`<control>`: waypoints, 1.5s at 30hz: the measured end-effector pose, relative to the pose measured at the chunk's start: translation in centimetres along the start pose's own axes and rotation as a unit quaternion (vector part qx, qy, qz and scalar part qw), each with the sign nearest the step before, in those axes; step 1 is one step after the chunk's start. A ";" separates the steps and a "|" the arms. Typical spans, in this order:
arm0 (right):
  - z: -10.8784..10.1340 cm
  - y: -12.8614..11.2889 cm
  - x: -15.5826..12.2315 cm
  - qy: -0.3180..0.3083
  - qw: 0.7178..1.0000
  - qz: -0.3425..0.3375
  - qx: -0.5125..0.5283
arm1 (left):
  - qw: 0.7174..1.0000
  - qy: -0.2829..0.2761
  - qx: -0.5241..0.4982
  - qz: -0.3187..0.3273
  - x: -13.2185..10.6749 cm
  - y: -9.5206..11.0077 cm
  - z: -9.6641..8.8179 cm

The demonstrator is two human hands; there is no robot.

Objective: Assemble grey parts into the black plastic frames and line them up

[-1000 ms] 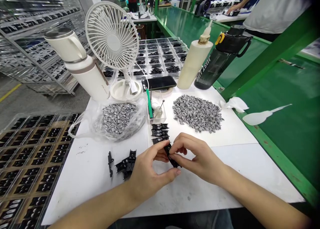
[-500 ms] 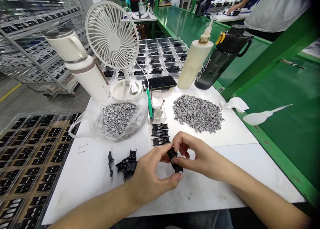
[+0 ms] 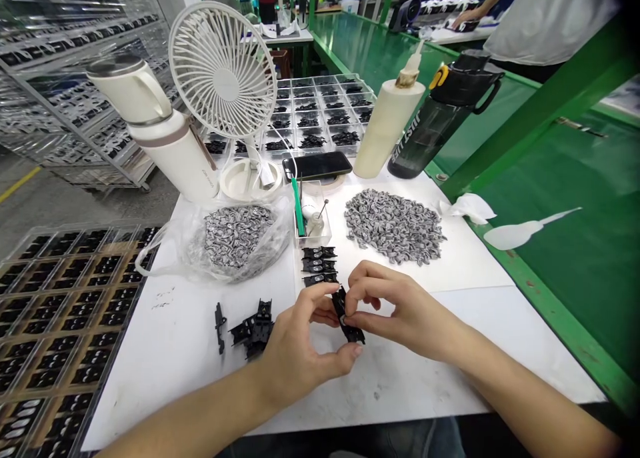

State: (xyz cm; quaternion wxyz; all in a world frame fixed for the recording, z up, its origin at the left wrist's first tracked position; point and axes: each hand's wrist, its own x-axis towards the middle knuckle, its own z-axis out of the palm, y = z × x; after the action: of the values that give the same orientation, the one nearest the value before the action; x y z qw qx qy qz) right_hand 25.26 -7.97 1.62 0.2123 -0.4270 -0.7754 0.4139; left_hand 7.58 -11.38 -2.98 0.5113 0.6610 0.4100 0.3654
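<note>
Now, blk part [image 3: 340, 306] btwn L fingers [image 3: 315, 293] & R fingers [image 3: 373, 323]

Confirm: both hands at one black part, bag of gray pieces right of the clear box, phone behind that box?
Side's wrong: the head view shows the bag of gray pieces left of the clear box. Left hand and right hand are at one black part, and the phone is behind that box.
</note>
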 end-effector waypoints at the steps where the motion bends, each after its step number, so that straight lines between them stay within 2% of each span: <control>1: -0.1 0.0 0.0 -0.004 1.000 0.003 0.002 | 1.000 -0.001 0.005 -0.001 0.0 0.0 0.0; 9: -0.3 -0.1 -0.1 -0.014 1.000 0.015 0.017 | 0.999 0.005 0.029 0.012 0.0 0.4 -0.2; 16: 0.1 -0.2 -0.1 0.007 1.000 -0.001 -0.026 | 1.000 0.003 0.023 0.006 0.0 0.3 -0.1; 24: 0.2 0.1 -0.1 0.008 1.000 0.028 0.000 | 1.000 0.004 0.017 0.010 -0.1 0.1 -0.1; 29: 0.1 0.1 -0.1 0.013 1.000 0.018 -0.005 | 1.000 0.008 0.021 0.011 0.1 0.1 -0.1; 35: -0.3 -0.1 -0.1 -0.010 1.000 0.014 0.005 | 0.999 0.011 0.037 0.015 0.1 0.2 -0.1; 45: 0.4 -0.5 0.0 0.028 1.000 0.008 -0.002 | 0.999 0.017 0.012 0.026 0.0 0.0 -0.2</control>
State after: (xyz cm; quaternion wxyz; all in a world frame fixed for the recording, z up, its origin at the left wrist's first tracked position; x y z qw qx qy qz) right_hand 24.72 -8.31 1.76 0.2297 -0.4452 -0.7665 0.4018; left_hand 7.41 -11.28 -2.92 0.4867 0.6709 0.4056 0.3855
